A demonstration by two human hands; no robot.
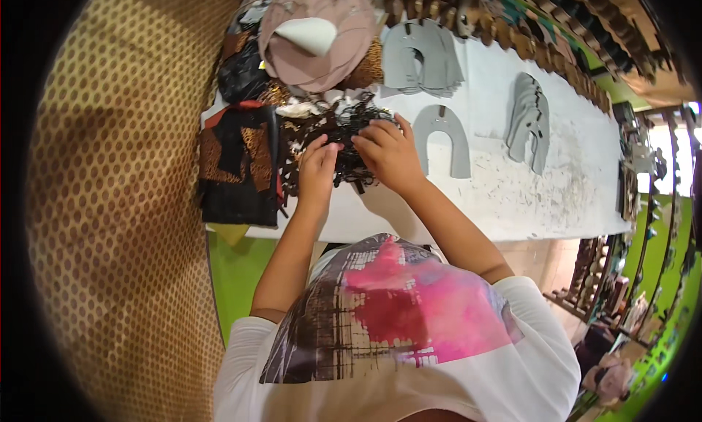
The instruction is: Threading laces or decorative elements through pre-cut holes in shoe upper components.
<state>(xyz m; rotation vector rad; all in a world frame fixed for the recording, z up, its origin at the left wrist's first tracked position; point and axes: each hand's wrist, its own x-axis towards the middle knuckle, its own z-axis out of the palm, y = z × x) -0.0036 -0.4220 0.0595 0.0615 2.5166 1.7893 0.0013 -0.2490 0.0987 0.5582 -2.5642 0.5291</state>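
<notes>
Both my hands are at a tangled heap of thin black strips on the white table. My left hand is at the heap's left side, its thumb and fingers drawn together on some of the strips. From the right, my right hand reaches over the heap with its fingers curled into it. What exactly lies between the fingertips is too small to make out. Just right of that hand lies a single grey horseshoe-shaped piece, with a stack of similar grey pieces behind it.
At the left lie black and leopard-print material pieces. Mauve cut pieces sit behind the heap, topped by a white cone-shaped piece. More grey pieces overlap farther right. Brown shoe lasts line the table's far edge.
</notes>
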